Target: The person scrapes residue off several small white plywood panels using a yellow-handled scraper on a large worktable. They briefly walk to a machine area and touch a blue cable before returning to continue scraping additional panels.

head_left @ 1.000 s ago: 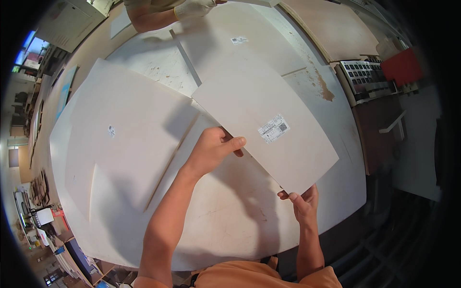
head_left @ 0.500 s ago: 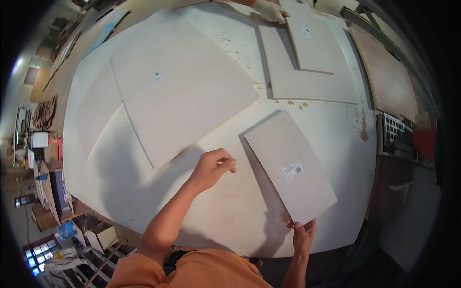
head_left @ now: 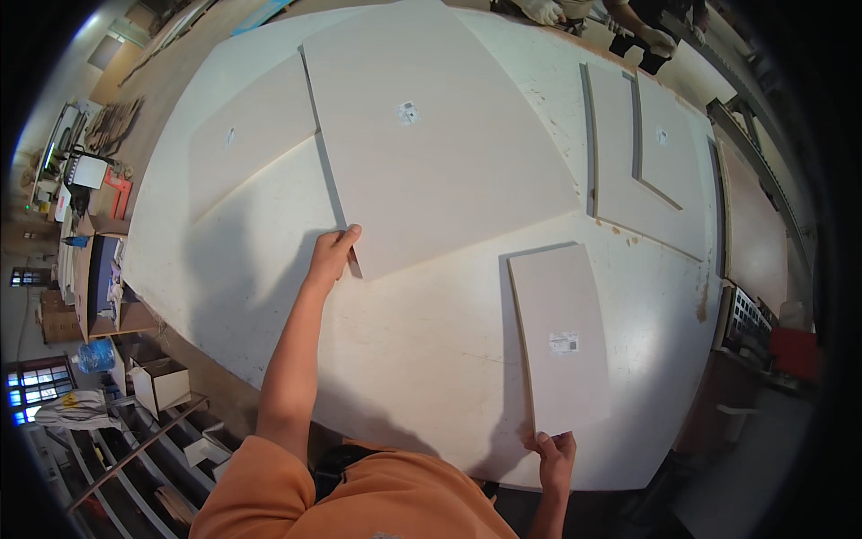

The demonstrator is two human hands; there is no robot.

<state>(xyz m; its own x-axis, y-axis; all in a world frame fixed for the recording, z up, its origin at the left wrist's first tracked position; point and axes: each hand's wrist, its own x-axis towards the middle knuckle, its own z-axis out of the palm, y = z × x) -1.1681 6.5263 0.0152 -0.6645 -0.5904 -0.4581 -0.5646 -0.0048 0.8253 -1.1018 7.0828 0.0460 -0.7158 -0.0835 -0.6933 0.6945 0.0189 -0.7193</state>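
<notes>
A large pale board [head_left: 440,171] with a small printed label lies across the middle of the white table. My left hand [head_left: 334,258] grips its near left corner, thumb on top and the fingers underneath, mostly out of sight. To the right is a smaller rectangular board [head_left: 561,296], also labelled. My right hand [head_left: 553,451] pinches this board's near edge, its thumb and fingers closed there. Another labelled board [head_left: 256,130] lies at the left, partly under or against the large one; which, I cannot tell.
At the far right, a small board [head_left: 669,135] rests on a wider one [head_left: 620,171]. The white table [head_left: 422,359] has brown marks near its right side. Gloved co-worker hands [head_left: 543,11] show at the far edge. A blue water bottle [head_left: 94,356] stands lower left.
My left hand has reached forward and closed on the large board's corner. That board has turned slightly. The smaller board in my right hand has straightened. A co-worker's hand has left the far-right board.
</notes>
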